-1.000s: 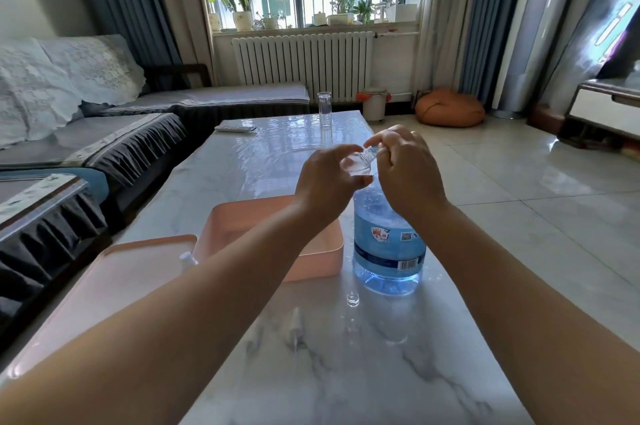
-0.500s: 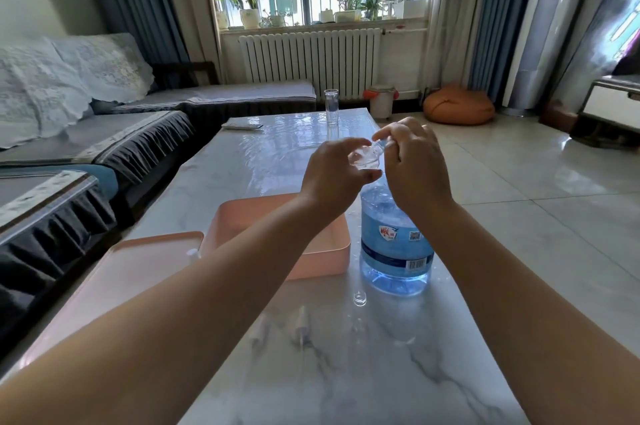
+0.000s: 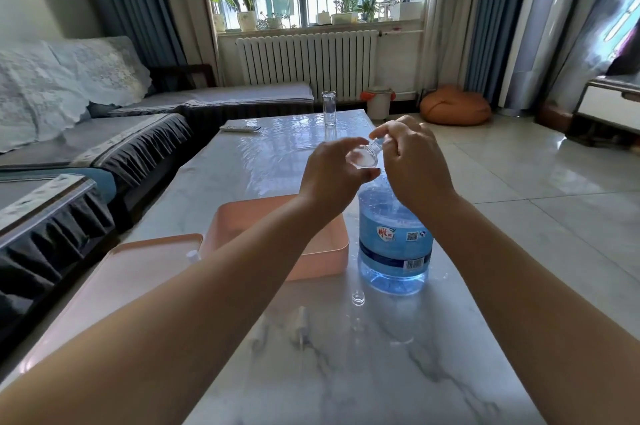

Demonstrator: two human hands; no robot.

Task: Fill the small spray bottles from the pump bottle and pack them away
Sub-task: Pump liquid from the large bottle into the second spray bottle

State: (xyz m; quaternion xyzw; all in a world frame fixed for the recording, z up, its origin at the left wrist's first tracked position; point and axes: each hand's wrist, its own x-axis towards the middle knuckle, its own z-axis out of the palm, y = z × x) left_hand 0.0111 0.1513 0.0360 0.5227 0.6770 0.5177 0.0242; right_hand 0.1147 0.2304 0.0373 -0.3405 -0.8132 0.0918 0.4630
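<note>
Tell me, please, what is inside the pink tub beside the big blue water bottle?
The pink tub shows only a bare strip of inner wall; nothing in it is visible. The left forearm covers most of its inside, so anything lying there cannot be seen.

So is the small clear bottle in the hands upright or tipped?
Tipped. The small bottle lies slanted, neck up-right into the right hand, body pinched by the left hand.

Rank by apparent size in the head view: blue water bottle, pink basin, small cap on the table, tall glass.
1. pink basin, partly hidden by an arm
2. blue water bottle
3. tall glass, farther away, so unsure
4. small cap
</note>
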